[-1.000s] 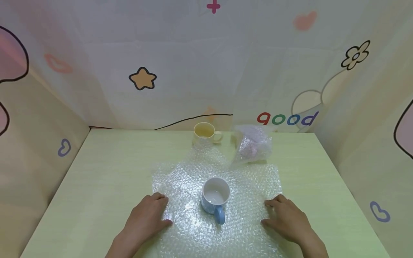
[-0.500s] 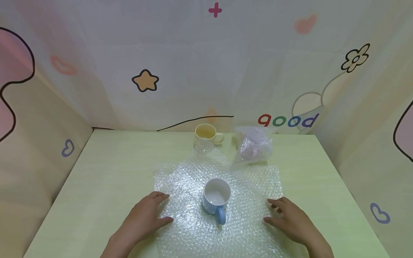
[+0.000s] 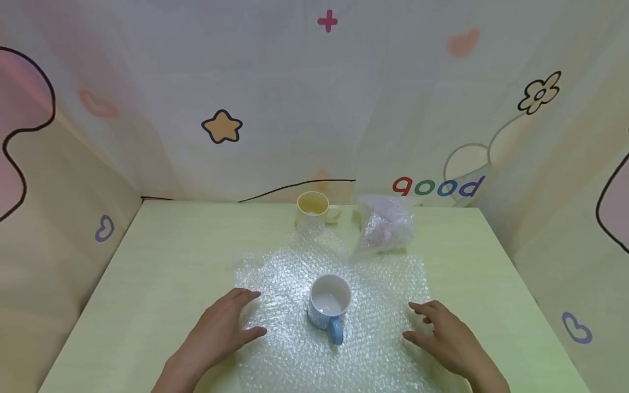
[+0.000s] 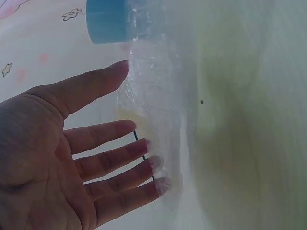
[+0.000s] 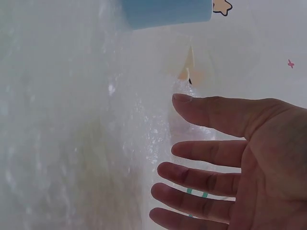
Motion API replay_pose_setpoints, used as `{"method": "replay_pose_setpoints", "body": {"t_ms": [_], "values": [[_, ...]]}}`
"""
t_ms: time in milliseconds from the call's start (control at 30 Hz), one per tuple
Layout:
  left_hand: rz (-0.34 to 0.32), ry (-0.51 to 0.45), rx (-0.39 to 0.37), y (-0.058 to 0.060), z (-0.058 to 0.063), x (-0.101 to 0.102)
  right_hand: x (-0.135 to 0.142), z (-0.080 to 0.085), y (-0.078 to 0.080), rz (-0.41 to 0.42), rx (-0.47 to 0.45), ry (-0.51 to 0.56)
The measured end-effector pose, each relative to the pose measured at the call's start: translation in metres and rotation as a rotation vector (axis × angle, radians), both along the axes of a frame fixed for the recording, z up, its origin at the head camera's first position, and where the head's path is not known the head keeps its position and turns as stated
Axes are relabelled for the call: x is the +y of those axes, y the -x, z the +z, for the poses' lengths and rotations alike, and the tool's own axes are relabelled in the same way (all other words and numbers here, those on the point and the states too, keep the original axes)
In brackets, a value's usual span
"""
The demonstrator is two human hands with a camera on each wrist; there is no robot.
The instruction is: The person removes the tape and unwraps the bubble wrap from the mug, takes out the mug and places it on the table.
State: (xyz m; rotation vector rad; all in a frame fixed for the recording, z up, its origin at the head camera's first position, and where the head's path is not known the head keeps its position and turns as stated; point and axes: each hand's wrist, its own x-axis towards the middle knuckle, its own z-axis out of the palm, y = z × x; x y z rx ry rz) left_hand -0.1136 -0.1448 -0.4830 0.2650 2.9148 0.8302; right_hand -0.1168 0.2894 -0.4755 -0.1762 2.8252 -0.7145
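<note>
Since a second ago the left hand (image 3: 216, 327) and the right hand (image 3: 449, 338) have straightened their fingers a little — I see both relaxed and holding nothing, by opposite edges of the bubble wrap (image 3: 280, 349), though I cannot tell whether any fingertip touches it. Between them the blue mug (image 3: 328, 304) stands upright on it — set centrally, I judge, so wrap lies on either side.

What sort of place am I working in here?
Likely a makeshift indoor work booth: a cartoon-printed backdrop surrounds a pale green tabletop, where a blue mug stands on bubble wrap.
</note>
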Motion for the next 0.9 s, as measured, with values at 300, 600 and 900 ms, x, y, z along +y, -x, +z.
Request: {"method": "replay_pose_setpoints", "body": {"t_ms": [300, 600, 900], "values": [[0.003, -0.087, -0.026, 0.009, -0.001, 0.014, -0.017, 0.001, -0.003, 0.015, 0.022, 0.079], [-0.017, -0.161, -0.063, 0.016, -0.007, 0.034, -0.039, -0.001, -0.002, 0.035, 0.032, 0.169], [-0.088, -0.201, -0.071, 0.019, -0.011, 0.054, -0.058, -0.003, 0.004, 0.120, 0.049, 0.236]]}}
